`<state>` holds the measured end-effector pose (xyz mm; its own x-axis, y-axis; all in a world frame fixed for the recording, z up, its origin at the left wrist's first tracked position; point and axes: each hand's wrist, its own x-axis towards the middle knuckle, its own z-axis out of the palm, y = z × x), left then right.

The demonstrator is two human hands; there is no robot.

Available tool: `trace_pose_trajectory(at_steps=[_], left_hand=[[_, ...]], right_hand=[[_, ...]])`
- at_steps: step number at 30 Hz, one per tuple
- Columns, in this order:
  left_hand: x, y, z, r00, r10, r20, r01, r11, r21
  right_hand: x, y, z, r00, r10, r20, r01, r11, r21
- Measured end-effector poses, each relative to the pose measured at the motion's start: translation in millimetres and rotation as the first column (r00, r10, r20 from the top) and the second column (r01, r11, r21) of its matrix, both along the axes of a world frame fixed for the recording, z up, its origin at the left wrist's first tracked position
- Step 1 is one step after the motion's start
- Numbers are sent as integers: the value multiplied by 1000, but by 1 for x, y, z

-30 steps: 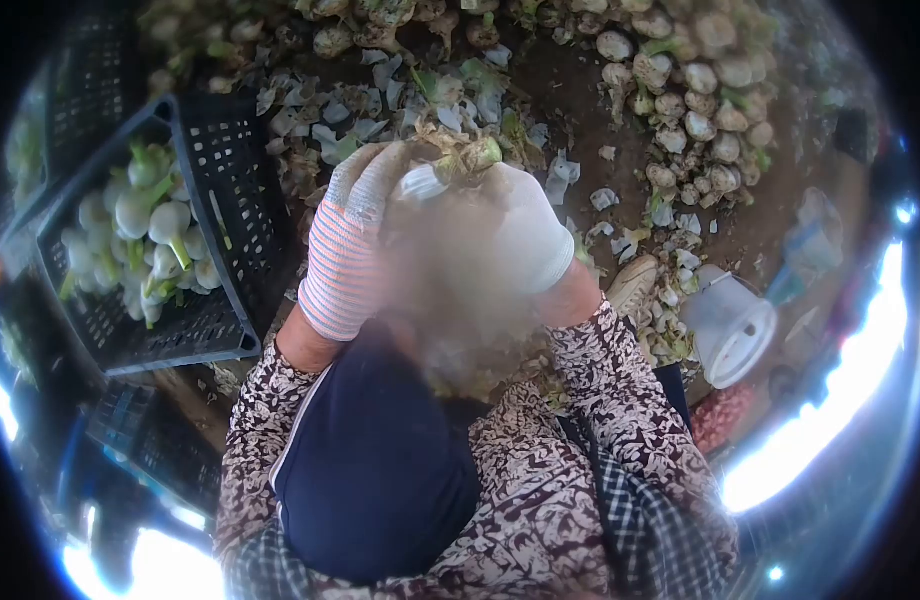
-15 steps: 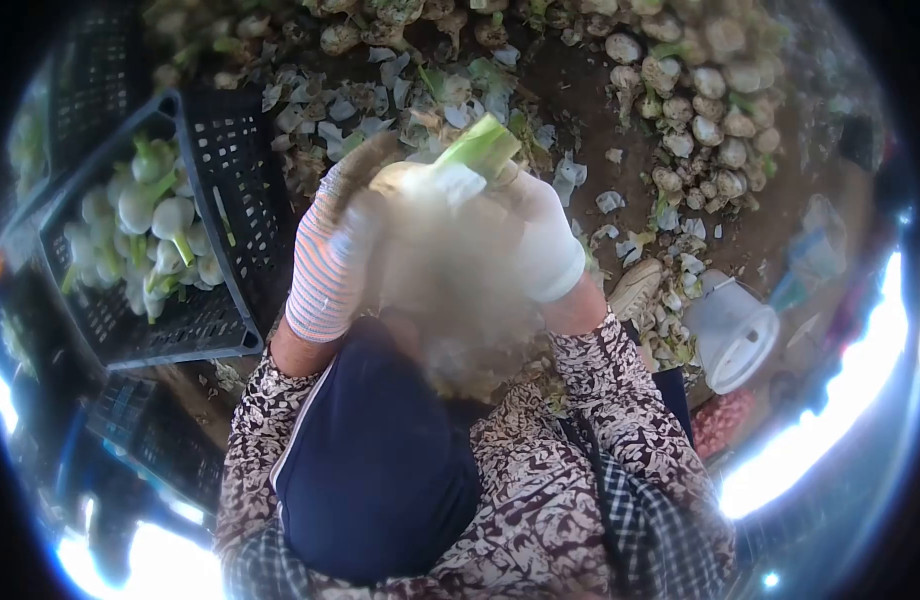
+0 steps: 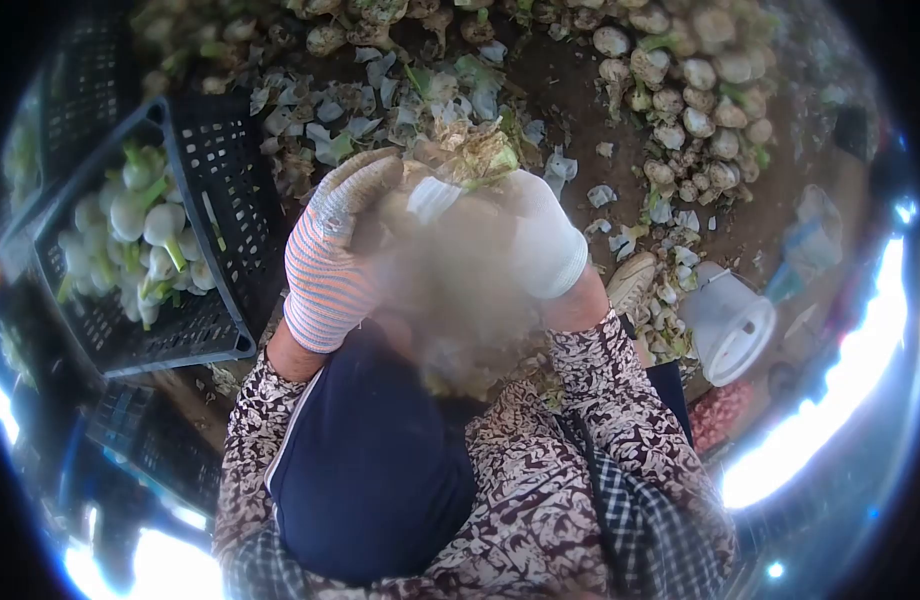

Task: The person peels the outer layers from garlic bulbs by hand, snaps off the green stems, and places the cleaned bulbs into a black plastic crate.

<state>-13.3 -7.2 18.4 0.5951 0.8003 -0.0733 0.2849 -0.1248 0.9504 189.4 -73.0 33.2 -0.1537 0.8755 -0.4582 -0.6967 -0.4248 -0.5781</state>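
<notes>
A garlic bulb with a ragged brown and pale green end [image 3: 488, 160] is held between my two hands, low in front of my lap. My left hand [image 3: 332, 245], in a striped glove, curls its fingers at the bulb's left side. From the right, my right hand [image 3: 550, 240], in a white glove, closes on it. A pale strip [image 3: 432, 199] shows between them, just below the ragged end. A hazy blur over the middle of the view hides most of the bulb and the inner fingers.
At left a black plastic crate [image 3: 225, 165] holds several cleaned white bulbs [image 3: 130, 215] with green stalks. Unpeeled bulbs [image 3: 700, 100] are heaped at the upper right. Peelings [image 3: 375, 95] litter the ground ahead. A white bucket [image 3: 730, 325] lies tipped beside my shoe [image 3: 632, 282].
The thick green stalk that stuck up between my hands no longer shows; a ragged brown end is there now. My left hand has shifted slightly lower.
</notes>
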Motion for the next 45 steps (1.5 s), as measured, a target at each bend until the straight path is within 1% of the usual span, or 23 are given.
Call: trace_pose_trajectory(at_steps=[3,6,9,12,14,15,16,19,22,23,24,26,27,29,31,33,34,37,38,41,42,44,45], left_hand=[[1,1,3,999,2,34,-1,1000,-30],[0,-5,-1,976,173,128,-122,934,-336],[9,-6,9,884,361,298,-57,715,-697],[1,-3,0,926,286,246,1,648,-761],[0,-2,-10,898,398,187,21,386,-922],[1,-2,-10,921,372,115,-64,435,-898],[5,-1,-6,937,347,34,-146,479,-865],[11,-6,-2,920,372,127,-192,708,-679],[12,-5,4,989,139,-50,-147,900,-409],[11,-5,2,990,141,-33,-141,888,-437],[10,-4,0,990,143,-16,-134,876,-464],[8,-2,1,993,114,0,-101,882,-460],[7,0,2,995,100,8,-85,885,-457],[6,3,7,998,26,-59,-50,889,-454],[1,12,14,992,-108,-68,62,876,-479],[-7,29,15,955,-296,-8,248,816,-522],[-5,30,12,972,-213,101,231,770,-595],[12,5,19,909,356,218,-98,689,-718],[5,16,32,954,221,201,-20,718,-695],[8,15,19,990,43,-131,-69,978,-196],[9,16,21,980,29,-195,-73,973,-219],[15,15,21,976,143,-162,-193,914,-356],[16,14,20,967,203,-151,-249,870,-425]], right_hand=[[1,2,-4,999,34,36,-35,998,43],[5,-4,-14,990,71,125,-72,997,1],[-2,-7,-17,978,-7,209,32,993,-114],[-13,-7,-25,885,-86,457,92,996,9],[-15,-5,-23,875,-53,481,70,997,-18],[-15,-4,-22,870,-35,492,57,998,-30],[-14,-5,-28,846,-87,527,53,995,79],[-9,-8,-37,769,-168,617,5,966,258],[-7,-5,-27,805,-96,586,0,987,161],[-7,-4,-26,832,-80,549,10,992,129],[-1,-3,-18,670,-79,739,-154,958,242],[0,-3,-19,587,-85,805,-216,942,256],[-4,-6,-28,697,-65,714,-102,977,188],[-7,-7,-26,692,-60,719,-46,991,127],[-8,-9,-15,444,-79,893,-154,975,162],[-12,-8,-17,823,-58,565,58,998,17],[-13,-7,-18,936,-90,341,128,988,-91],[-2,-10,-22,872,-10,489,-19,998,54],[-1,-9,-20,827,9,563,-88,990,113],[1,-7,-16,668,29,743,-300,925,234],[2,-6,-21,622,37,782,-366,897,249],[3,-2,-26,676,58,735,-334,913,235],[3,0,-26,767,63,638,-241,951,195]])
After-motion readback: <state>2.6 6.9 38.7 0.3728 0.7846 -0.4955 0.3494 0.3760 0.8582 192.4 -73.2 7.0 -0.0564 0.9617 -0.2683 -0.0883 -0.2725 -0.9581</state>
